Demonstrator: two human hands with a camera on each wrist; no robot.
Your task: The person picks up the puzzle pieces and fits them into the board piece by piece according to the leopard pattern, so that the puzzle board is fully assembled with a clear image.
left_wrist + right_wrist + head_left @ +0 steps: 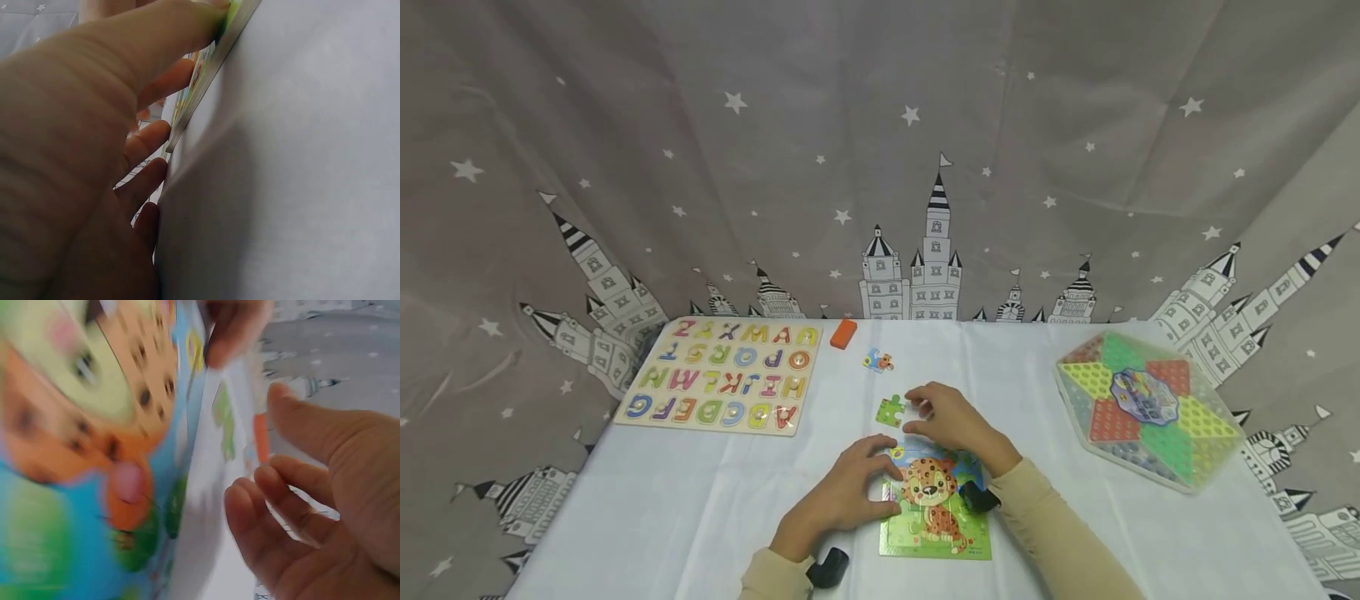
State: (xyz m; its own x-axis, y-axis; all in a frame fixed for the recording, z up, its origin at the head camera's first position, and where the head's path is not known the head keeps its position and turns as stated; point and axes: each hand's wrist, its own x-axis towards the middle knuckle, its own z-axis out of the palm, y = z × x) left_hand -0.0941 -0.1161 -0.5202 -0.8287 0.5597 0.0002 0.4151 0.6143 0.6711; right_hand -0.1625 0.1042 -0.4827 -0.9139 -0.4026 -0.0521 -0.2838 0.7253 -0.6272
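A jigsaw puzzle with a spotted leopard cub point(934, 521) lies in a flat tray at the front of the table. My left hand point(848, 487) rests at its left edge, thumb and fingertips touching the border; the left wrist view shows the thumb point(169, 34) on the puzzle's rim. Over the puzzle's top edge reaches my right hand point(953, 419), its fingers loosely bent with nothing between them. Just left of those fingertips lies a loose green puzzle piece point(890, 411), apart from them. Part of the puzzle's upper right is hidden by the right wrist.
Farther back lie another puzzle piece point(878, 361), blue with orange, and an orange block point(843, 334). On the left is a wooden alphabet board point(808, 379). A hexagonal game box point(1150, 408) sits at the right. Behind the table hangs a grey castle-print curtain point(880, 125).
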